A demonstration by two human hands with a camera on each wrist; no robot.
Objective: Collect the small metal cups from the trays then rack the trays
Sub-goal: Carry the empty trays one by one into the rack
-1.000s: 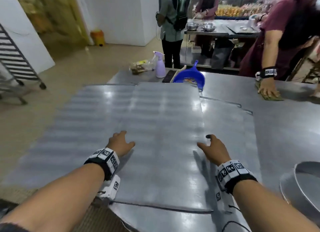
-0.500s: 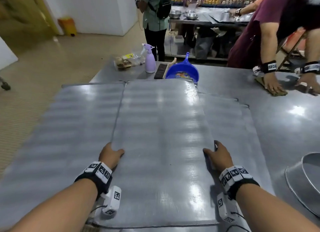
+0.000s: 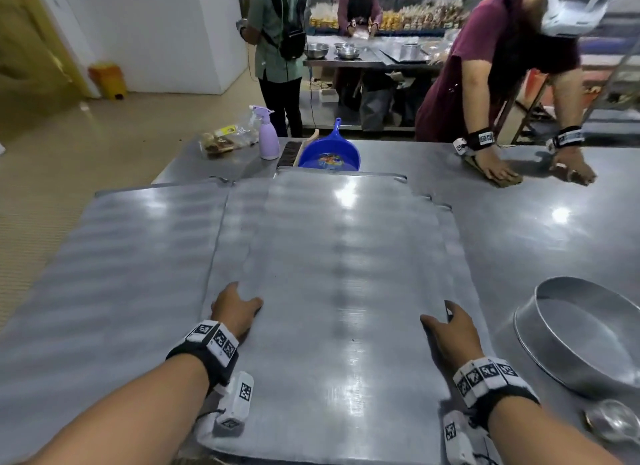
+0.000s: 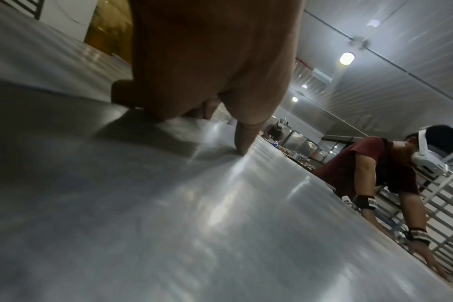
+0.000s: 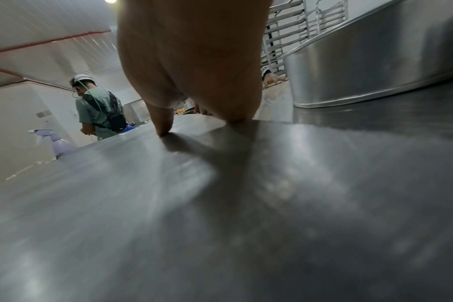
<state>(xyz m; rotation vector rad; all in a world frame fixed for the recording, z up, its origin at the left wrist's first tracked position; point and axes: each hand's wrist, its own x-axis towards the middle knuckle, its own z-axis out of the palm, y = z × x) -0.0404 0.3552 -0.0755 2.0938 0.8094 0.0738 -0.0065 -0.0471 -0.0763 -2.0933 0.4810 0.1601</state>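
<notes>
Top tray (image 3: pixel 339 291) flat on a stack of trays, on the near part of the steel table (image 3: pixel 540 229), bare of cups. Gripped at both long edges: left hand (image 3: pixel 232 308) at the left edge, thumb on top, fingers (image 4: pixel 242 130) curled over the side; right hand (image 3: pixel 450 333) at the right edge, thumb on top, fingers (image 5: pixel 163 122) bent down at the rim. A second stack of trays (image 3: pixel 114 274) just to the left, touching or nearly so, jutting past the table edge over the floor.

To the right, a round metal pan (image 3: pixel 581 336) lying tilted on the table, contents not visible. Beside it at the near right corner, a small shiny metal cup (image 3: pixel 613 426), blurred.

Beyond the far end of the trays: a blue dustpan (image 3: pixel 329 156), a brush (image 3: pixel 291 152) just beside it, a lilac spray bottle (image 3: pixel 267 135), a clear bag of food (image 3: pixel 225 140). At the far right of the table, another person (image 3: pixel 502 66) leaning over, both palms pressed down, one on a cloth (image 3: pixel 495 173).
</notes>
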